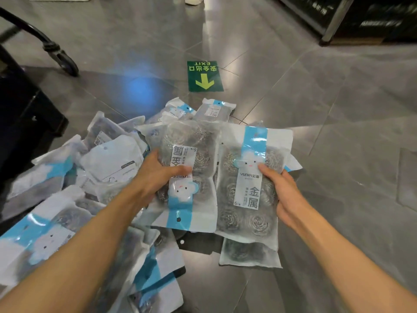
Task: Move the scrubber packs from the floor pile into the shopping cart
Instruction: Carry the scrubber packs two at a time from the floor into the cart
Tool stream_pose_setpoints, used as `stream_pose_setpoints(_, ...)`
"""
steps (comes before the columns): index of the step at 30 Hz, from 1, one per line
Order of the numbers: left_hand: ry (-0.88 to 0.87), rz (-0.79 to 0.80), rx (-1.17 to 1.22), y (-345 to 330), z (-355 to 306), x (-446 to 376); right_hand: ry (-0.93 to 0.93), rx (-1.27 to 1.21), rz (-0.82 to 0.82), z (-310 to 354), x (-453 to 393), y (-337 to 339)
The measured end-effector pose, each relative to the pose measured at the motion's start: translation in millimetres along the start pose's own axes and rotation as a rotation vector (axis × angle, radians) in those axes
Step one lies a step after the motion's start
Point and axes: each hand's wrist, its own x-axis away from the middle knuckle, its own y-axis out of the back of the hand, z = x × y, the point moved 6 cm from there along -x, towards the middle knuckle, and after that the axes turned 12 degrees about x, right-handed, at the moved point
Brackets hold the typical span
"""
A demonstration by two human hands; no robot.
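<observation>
Two hands: both raised over the pile, each gripping its own pack.
Left hand: thumb laid across the front, fingers curled behind a clear plastic pack of steel-wool scrubbers with a blue stripe and white cloud label; this pack is turned upside down, its hang hole nearest the person.
Right hand: thumb pressed on the front, fingers wrapped under the right edge of a second clear blue-striped pack of coiled metal scrubbers, held upright, with further packs stacked beneath it.
Held packs: side by side, edges overlapping in the middle.
Floor pile: many matching white-and-blue packs heaped on the floor, spreading left and toward the person, some face down.
Floor: glossy grey tiles.
Green exit sticker: stuck on the floor beyond the pile, yellow arrow pointing toward the person.
Black shopping cart: at left edge, one wheel visible; only partly in view.
</observation>
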Motion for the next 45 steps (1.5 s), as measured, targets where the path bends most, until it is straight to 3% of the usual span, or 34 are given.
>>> stream_pose_setpoints(5, -0.072, 0.008, 0.086, 8.8, -70.0, 44.6, 0.010, 0.019, 0.009, 58.5, 29.0, -4.3)
stream_pose_setpoints(11, -0.074, -0.009, 0.114, 21.0, -199.6, 132.4, -0.005, 0.050, 0.006, 189.8, 112.7, 3.5)
stream_pose_setpoints(19, -0.158, -0.024, 0.068, 26.2, -484.6, 273.3, 0.038, 0.074, 0.003, 481.7, 255.4, 12.7)
stream_pose_setpoints(25, -0.305, -0.016, 0.101, 19.8, -702.9, 370.7, 0.217, 0.060, 0.048, 707.1, 355.3, 0.0)
stream_pose_setpoints(29, -0.417, -0.026, 0.127, 24.9, -803.3, 425.3, 0.335, 0.026, 0.065, 810.2, 415.7, -7.8)
stream_pose_setpoints(37, -0.547, 0.017, 0.184, 35.6, -898.9, 479.8, 0.482, -0.039, 0.072, 888.2, 495.9, -11.7)
stream_pose_setpoints(45, -0.544, 0.192, 0.160, -2.7, -930.2, 478.2, 0.499, -0.119, -0.112, 895.6, 536.6, 19.8)
